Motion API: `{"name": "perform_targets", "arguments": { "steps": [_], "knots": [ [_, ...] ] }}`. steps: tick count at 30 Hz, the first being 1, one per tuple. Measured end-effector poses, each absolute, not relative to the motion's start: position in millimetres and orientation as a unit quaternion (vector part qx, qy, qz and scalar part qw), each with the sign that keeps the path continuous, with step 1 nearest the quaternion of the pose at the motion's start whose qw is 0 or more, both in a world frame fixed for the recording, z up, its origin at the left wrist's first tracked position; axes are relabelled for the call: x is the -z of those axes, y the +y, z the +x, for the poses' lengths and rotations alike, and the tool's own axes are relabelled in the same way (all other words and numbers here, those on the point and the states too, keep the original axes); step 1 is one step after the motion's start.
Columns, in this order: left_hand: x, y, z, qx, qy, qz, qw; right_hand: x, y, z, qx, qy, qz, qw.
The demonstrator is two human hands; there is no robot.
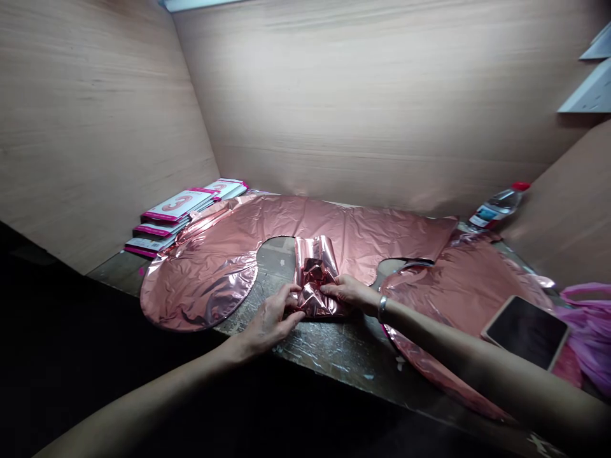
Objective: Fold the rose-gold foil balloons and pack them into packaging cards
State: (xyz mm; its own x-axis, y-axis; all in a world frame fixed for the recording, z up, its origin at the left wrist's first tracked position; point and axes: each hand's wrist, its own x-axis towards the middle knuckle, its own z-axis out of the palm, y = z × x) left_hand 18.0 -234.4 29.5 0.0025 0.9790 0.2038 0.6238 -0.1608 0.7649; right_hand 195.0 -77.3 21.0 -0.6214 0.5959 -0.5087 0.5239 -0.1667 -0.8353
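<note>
A large rose-gold foil balloon (305, 213), flat and creased, is spread across the worktop with a rounded lobe at the left. In the middle lies a narrow folded bundle of the same shiny foil (316, 254); whether it is joined to the large sheet I cannot tell. My left hand (273, 318) grips the bundle's left edge, its thumb near the front corner. My right hand (352, 292), with a silver bangle at the wrist, pinches the crumpled foil from the right. The fingertips of both hands are partly lost against the foil.
Flat packages (177, 207) printed with a 3 are stacked at the left. Back right, a clear bottle (496, 207) with a red cap leans over. A dark-screened phone or tablet (525, 331) rests on foil beside a pink plastic bag (589, 337). Wooden panels (358, 102) enclose the worktop (329, 350).
</note>
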Motion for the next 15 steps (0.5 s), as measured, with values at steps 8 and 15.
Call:
{"name": "perform_targets", "arguments": {
  "steps": [8, 15],
  "knots": [
    [-44, -191, 31, -0.238, 0.454, 0.846, 0.151, -22, -76, 191, -0.587, -0.702, -0.403, 0.029],
    [-16, -172, 30, -0.071, 0.546, 0.809, 0.204, -31, -82, 205, -0.463, -0.778, -0.413, 0.098]
  ]
}}
